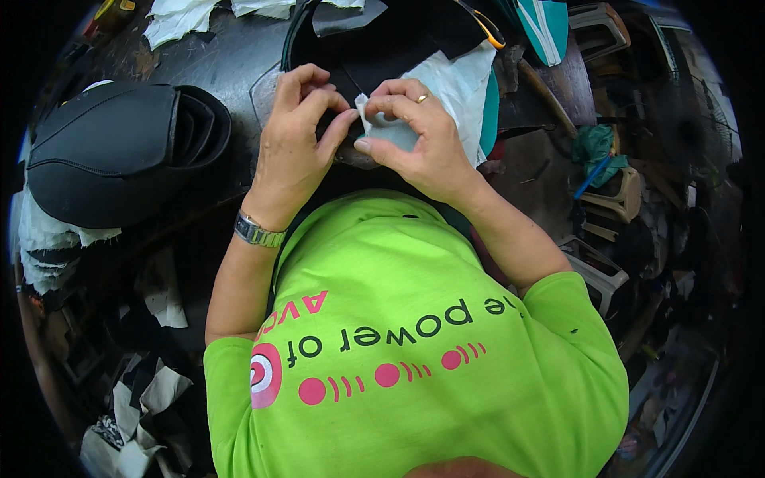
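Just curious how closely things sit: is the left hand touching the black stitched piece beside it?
Apart: the head view shows a clear gap between the left hand and the black stitched piece.

matt white cloth (460,89) — smooth, leather-like black pieces (103,151) — shiny metal watch (256,231)

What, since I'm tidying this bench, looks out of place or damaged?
Mostly clutter: scraps lie jumbled at lower left, and frayed cloth sticks out unevenly from under the black piece at left. The white cloth at the right hand looks merely creased; I see no spill.
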`<action>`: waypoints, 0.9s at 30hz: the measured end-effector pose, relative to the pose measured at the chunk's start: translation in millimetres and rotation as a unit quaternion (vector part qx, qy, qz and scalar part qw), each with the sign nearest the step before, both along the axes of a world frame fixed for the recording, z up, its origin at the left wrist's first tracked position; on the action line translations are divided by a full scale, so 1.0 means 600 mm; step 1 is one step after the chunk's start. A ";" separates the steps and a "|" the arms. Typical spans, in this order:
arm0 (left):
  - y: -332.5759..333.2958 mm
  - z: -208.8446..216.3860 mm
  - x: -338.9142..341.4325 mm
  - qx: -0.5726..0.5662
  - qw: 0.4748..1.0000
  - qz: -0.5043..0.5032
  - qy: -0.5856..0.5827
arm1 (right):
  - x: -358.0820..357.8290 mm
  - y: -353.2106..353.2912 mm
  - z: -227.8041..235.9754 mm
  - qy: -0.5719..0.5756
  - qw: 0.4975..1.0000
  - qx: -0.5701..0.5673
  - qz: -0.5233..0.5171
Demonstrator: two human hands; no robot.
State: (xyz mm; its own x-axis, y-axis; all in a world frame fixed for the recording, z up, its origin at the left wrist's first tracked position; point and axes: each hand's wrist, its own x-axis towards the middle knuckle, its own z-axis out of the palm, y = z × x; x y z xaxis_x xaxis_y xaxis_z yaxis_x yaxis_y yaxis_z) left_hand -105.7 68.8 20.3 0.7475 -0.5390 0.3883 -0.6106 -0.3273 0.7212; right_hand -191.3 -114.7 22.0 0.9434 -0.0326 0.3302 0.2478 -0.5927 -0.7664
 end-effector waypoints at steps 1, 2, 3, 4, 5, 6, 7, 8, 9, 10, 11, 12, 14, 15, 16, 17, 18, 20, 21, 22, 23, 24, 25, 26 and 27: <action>0.002 -0.003 0.000 -0.016 1.000 -0.008 0.009 | -0.001 -0.002 0.001 -0.008 1.000 -0.010 0.012; 0.004 -0.005 0.000 -0.023 0.999 -0.013 0.034 | -0.001 -0.002 0.001 -0.006 0.999 -0.025 0.022; 0.011 -0.004 -0.002 -0.021 0.999 -0.024 0.036 | -0.002 -0.003 0.001 -0.001 0.999 -0.036 0.030; 0.014 -0.004 -0.005 -0.025 0.999 -0.027 0.030 | -0.002 -0.003 0.001 -0.004 0.998 -0.048 0.039; 0.016 -0.003 -0.008 -0.025 0.999 -0.026 0.034 | -0.001 -0.002 0.001 0.000 0.999 -0.042 0.030; 0.017 -0.003 -0.012 -0.026 0.999 -0.025 0.037 | -0.001 -0.001 0.000 -0.004 0.999 -0.036 0.023; 0.018 -0.002 -0.015 -0.019 0.999 -0.020 0.035 | 0.000 0.001 -0.001 -0.004 0.999 -0.029 0.014; 0.017 -0.002 -0.018 -0.011 0.999 -0.015 0.032 | 0.000 0.003 -0.002 -0.006 1.000 -0.022 0.008; 0.017 -0.003 -0.019 -0.004 0.999 -0.013 0.029 | 0.001 0.005 -0.002 -0.005 1.000 -0.012 -0.001; 0.016 -0.003 -0.020 -0.004 0.999 -0.009 0.034 | 0.001 0.006 -0.003 -0.003 1.000 -0.003 -0.007; 0.015 -0.005 -0.020 -0.005 0.999 -0.007 0.038 | 0.002 0.007 -0.003 -0.006 1.000 -0.014 -0.008; 0.014 -0.006 -0.018 -0.007 0.999 -0.005 0.041 | 0.002 0.008 -0.003 -0.011 1.000 -0.025 -0.007; 0.014 -0.009 -0.017 -0.016 0.998 -0.004 0.061 | 0.002 0.009 -0.003 -0.016 0.999 -0.039 -0.008; 0.015 -0.009 -0.016 -0.020 0.997 -0.003 0.075 | 0.003 0.009 -0.003 -0.017 0.999 -0.042 -0.011; 0.015 -0.010 -0.016 -0.019 0.997 -0.007 0.073 | 0.003 0.009 -0.003 -0.017 0.999 -0.044 -0.013; 0.017 -0.009 -0.015 -0.018 0.997 -0.010 0.075 | 0.004 0.010 -0.003 -0.017 0.999 -0.037 -0.015; 0.018 -0.009 -0.015 -0.014 0.997 -0.014 0.079 | 0.005 0.010 -0.003 -0.017 0.999 -0.029 -0.015; 0.021 -0.007 -0.014 -0.017 0.996 -0.025 0.083 | 0.008 0.012 -0.005 -0.020 1.000 -0.009 -0.016; 0.022 -0.007 -0.014 -0.020 0.995 -0.030 0.088 | 0.010 0.013 -0.005 -0.022 1.000 0.005 -0.015; 0.022 -0.007 -0.014 -0.015 0.996 -0.034 0.077 | 0.011 0.014 -0.006 -0.022 0.999 0.022 -0.017; 0.022 -0.007 -0.014 -0.012 0.997 -0.037 0.068 | 0.013 0.015 -0.006 -0.021 0.999 0.018 -0.017; 0.022 -0.008 -0.014 -0.011 0.997 -0.039 0.061 | 0.014 0.016 -0.006 -0.018 1.000 0.017 -0.018; 0.022 -0.008 -0.014 -0.007 0.998 -0.041 0.057 | 0.015 0.017 -0.006 -0.015 1.000 0.015 -0.020; 0.023 -0.009 -0.014 -0.004 0.998 -0.041 0.055 | 0.016 0.018 -0.006 -0.013 1.000 0.024 -0.015; 0.023 -0.009 -0.014 -0.002 0.998 -0.041 0.053 | 0.016 0.018 -0.005 -0.010 0.999 0.032 -0.010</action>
State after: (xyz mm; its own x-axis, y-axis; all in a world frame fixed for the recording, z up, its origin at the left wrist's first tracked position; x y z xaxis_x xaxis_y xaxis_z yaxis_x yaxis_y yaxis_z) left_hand -114.3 82.5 14.7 0.7378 -0.5990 0.3114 -0.5553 -0.2761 0.7845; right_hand -181.8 -103.7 18.7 0.9354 -0.0736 0.3457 0.2518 -0.5476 -0.7980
